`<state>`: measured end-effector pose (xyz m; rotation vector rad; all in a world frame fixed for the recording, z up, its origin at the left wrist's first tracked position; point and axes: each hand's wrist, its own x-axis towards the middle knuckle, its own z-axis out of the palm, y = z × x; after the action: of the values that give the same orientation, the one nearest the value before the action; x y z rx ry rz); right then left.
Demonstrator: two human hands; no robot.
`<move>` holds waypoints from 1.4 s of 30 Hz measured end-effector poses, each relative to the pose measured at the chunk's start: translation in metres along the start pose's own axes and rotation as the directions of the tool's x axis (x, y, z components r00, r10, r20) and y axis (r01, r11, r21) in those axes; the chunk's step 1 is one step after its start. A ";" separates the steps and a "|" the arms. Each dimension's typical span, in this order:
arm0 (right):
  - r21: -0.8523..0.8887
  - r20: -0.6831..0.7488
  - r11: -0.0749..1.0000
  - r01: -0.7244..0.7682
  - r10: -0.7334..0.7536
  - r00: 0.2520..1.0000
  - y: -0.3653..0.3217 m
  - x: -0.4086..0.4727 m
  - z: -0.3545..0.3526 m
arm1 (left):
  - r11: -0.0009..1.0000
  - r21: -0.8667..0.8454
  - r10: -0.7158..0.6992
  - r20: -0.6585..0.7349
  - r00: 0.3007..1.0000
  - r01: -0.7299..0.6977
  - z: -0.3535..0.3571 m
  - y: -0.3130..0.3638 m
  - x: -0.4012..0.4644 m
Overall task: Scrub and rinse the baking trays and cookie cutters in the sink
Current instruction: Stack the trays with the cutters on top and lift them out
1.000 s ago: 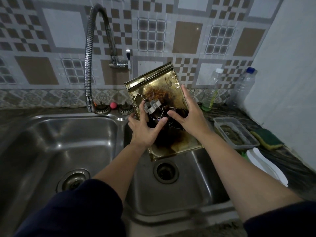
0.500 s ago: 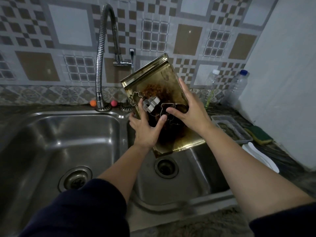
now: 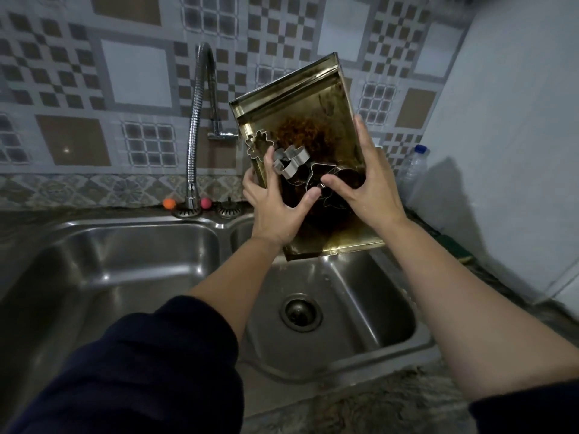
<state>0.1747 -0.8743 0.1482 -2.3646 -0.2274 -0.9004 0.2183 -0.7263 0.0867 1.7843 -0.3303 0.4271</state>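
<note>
With both hands gripping the tilted baking tray [image 3: 300, 98], left hand [image 3: 275, 211], right hand [image 3: 366, 183], loose cookie cutters [image 3: 291, 162] between the thumbs could slide off into the sink [image 3: 360, 296].

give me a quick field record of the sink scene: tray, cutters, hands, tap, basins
tray: gold baking tray, tilted up over the right basin, burnt brown residue inside
cutters: metal cookie cutters lying against the tray's inner face
left hand: left hand grips the tray's left edge, thumb across the inside
right hand: right hand holds the right edge, thumb by the cutters
tap: flexible faucet, no water visible
left basin: left basin, drain partly hidden by the sleeve
</note>
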 end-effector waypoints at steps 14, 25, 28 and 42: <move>0.107 -0.059 0.991 0.075 -0.069 0.996 -0.007 -0.005 -0.049 | 0.989 0.133 0.068 -0.074 0.995 -0.058 -0.001 0.063 -0.019; 0.422 0.024 0.904 -0.069 0.066 0.998 -0.011 -0.055 -0.029 | 0.908 0.419 0.053 -0.104 0.993 -0.005 -0.027 0.064 -0.063; 0.506 0.078 0.846 -0.169 0.151 0.986 -0.012 -0.076 -0.004 | 0.834 0.549 -0.041 -0.045 0.998 0.058 -0.046 0.056 -0.076; 0.595 0.483 0.601 -0.534 0.264 0.835 -0.118 -0.144 0.082 | 0.508 0.791 -0.376 -0.154 0.914 0.342 -0.182 0.039 -0.150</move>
<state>0.0695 -0.7237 0.0599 -1.6830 -0.1243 -0.0922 0.0471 -0.5602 0.0931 2.6989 0.2990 0.2401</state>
